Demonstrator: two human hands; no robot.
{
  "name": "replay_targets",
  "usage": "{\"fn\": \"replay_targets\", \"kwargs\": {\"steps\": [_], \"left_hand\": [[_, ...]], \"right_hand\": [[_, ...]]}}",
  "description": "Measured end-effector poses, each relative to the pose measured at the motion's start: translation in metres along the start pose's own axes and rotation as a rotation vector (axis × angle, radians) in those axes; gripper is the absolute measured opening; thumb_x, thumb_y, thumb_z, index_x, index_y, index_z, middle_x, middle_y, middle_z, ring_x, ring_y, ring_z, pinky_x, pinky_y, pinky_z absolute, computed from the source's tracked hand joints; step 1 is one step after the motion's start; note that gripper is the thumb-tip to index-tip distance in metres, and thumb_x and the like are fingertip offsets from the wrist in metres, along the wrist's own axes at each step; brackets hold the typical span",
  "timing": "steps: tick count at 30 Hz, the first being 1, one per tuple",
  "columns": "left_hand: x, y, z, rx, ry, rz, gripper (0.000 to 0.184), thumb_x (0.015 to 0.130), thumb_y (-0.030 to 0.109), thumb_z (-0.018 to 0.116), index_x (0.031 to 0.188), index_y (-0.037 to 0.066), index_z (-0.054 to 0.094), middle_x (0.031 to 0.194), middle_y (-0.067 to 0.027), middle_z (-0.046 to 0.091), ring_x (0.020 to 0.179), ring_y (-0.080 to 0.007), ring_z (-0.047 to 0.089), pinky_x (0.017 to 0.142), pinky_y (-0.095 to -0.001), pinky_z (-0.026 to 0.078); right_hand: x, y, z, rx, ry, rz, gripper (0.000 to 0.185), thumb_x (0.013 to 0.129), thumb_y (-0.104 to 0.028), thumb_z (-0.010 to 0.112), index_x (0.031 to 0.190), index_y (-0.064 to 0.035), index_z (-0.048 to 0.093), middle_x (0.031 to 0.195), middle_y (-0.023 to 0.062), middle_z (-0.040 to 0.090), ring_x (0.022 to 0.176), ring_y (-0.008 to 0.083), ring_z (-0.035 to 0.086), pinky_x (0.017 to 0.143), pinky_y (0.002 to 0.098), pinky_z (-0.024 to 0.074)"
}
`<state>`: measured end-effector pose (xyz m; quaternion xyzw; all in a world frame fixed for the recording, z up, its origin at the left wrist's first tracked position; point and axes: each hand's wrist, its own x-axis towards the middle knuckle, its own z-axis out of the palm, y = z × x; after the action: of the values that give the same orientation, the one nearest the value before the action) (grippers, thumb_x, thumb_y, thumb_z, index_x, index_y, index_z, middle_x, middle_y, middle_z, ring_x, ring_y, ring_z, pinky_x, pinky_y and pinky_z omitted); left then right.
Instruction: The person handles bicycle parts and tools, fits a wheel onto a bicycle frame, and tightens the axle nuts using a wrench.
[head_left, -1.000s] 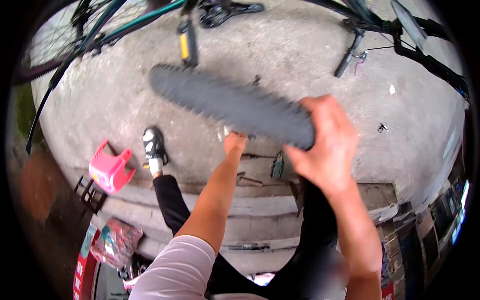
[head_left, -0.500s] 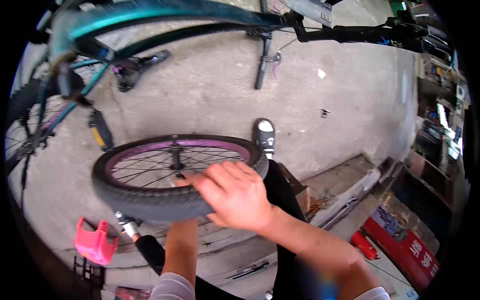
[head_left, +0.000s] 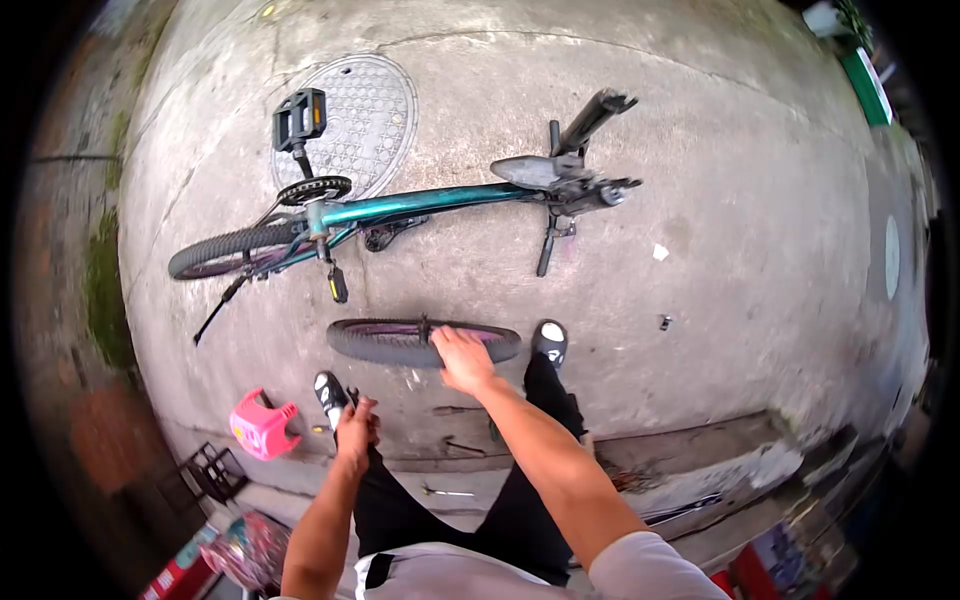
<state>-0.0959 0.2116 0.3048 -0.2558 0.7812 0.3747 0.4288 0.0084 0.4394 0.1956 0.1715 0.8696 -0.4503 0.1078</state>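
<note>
A bicycle wheel [head_left: 385, 347] with a knobbly black tyre and purple rim is in front of me, tilted and seen nearly edge-on. My right hand [head_left: 464, 360] grips it at the near side, fingers curled over the tyre close to the hub. Whether the tyre touches the ground cannot be made out. My left hand [head_left: 356, 430] is closed, away from the wheel, around a small dark tool [head_left: 352, 394] whose forked tip sticks out above the fingers. Beyond the wheel a teal bicycle [head_left: 430, 203] stands upside down, its front fork [head_left: 595, 120] without a wheel.
A pink plastic stool [head_left: 264, 425] lies to the left, near a black crate [head_left: 212, 474]. Tools, including a metal one [head_left: 448, 492], lie by the low step [head_left: 690, 445]. A manhole cover [head_left: 375, 105] is behind the bicycle. A small dark part [head_left: 665, 323] rests on the concrete at right.
The wheel is lower and farther from me. My left hand has come out from beneath it and moved back to the left. My right hand stays on the wheel. The view now takes in more ground.
</note>
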Motion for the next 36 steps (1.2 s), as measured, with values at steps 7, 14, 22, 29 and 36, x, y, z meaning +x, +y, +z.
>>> {"fn": "replay_targets", "kwargs": {"steps": [7, 14, 22, 29, 36], "left_hand": [[-0.16, 0.032, 0.033, -0.07, -0.019, 0.012, 0.029, 0.106, 0.037, 0.059, 0.102, 0.009, 0.067, 0.061, 0.0047, 0.044, 0.046, -0.0052, 0.033, 0.041, -0.0241, 0.021], [-0.182, 0.044, 0.066, 0.127, -0.005, 0.389, 0.025, 0.101, 0.024, 0.064, 0.095, 0.0, 0.069, 0.062, -0.0055, 0.061, 0.056, -0.0122, 0.057, 0.054, -0.0323, 0.047], [-0.162, 0.13, 0.093, 0.188, -0.005, 0.545, 0.032, 0.099, 0.033, 0.062, 0.101, 0.001, 0.067, 0.071, -0.0196, 0.066, 0.067, -0.0365, 0.067, 0.064, -0.0445, 0.05], [-0.151, 0.201, 0.144, 0.027, 0.074, 0.506, 0.036, 0.097, 0.033, 0.063, 0.107, -0.001, 0.068, 0.075, -0.0209, 0.069, 0.071, -0.0351, 0.07, 0.067, -0.0438, 0.052], [-0.189, 0.215, 0.221, -0.089, 0.282, 0.479, 0.034, 0.098, 0.032, 0.064, 0.103, -0.001, 0.067, 0.073, -0.0159, 0.068, 0.063, -0.0259, 0.066, 0.062, -0.0415, 0.05]], "right_hand": [[-0.105, -0.057, -0.193, -0.071, 0.136, -0.006, 0.058, 0.066, -0.019, 0.084, 0.118, -0.0082, 0.059, 0.112, 0.0111, 0.063, 0.107, 0.0294, 0.064, 0.089, 0.0427, 0.0487], [-0.203, -0.093, -0.401, 0.019, 0.34, 0.135, 0.052, 0.064, -0.001, 0.077, 0.113, -0.0044, 0.062, 0.101, 0.0171, 0.064, 0.095, 0.0387, 0.066, 0.085, 0.0435, 0.0535], [-0.239, -0.227, -0.591, -0.018, 0.432, 0.391, 0.049, 0.065, 0.003, 0.076, 0.109, -0.0015, 0.057, 0.099, 0.0054, 0.056, 0.092, 0.0158, 0.054, 0.086, 0.0291, 0.0437], [-0.207, -0.269, -0.682, -0.182, 0.339, 0.317, 0.053, 0.06, -0.003, 0.077, 0.108, -0.0026, 0.055, 0.098, 0.0045, 0.052, 0.091, 0.0163, 0.049, 0.086, 0.0268, 0.0398], [-0.154, -0.208, -0.727, -0.237, 0.123, -0.055, 0.065, 0.059, 0.003, 0.082, 0.118, 0.0, 0.055, 0.108, 0.0101, 0.054, 0.097, 0.02, 0.053, 0.091, 0.0287, 0.042]]}}
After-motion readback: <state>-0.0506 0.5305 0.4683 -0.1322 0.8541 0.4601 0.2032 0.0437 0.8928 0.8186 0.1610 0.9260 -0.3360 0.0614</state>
